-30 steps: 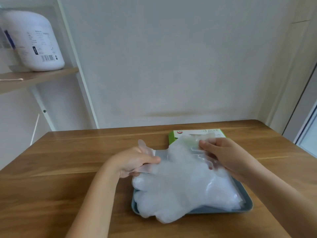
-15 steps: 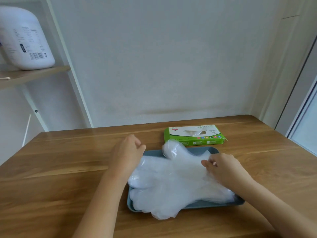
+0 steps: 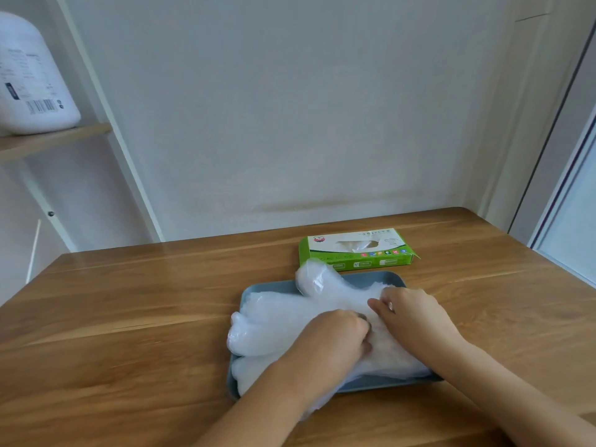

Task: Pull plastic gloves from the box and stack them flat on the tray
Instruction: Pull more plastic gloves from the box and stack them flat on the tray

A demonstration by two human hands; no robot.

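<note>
A puffy stack of clear plastic gloves lies on the blue-grey tray, spilling over its left and front edges, with one glove thumb bulging up at the back. My left hand presses down on the middle of the stack, its fingertips hidden. My right hand lies on the stack's right part and pinches the top glove between thumb and forefinger. The green and white glove box sits just behind the tray, with plastic showing in its top slot.
The tray and box stand on a wooden table against a pale wall. A white jug stands on a shelf at the upper left. A door frame runs down the right edge.
The glove held up between both hands has come down onto the stack. My left hand has moved from the tray's left side to the stack's middle, close to my right hand.
</note>
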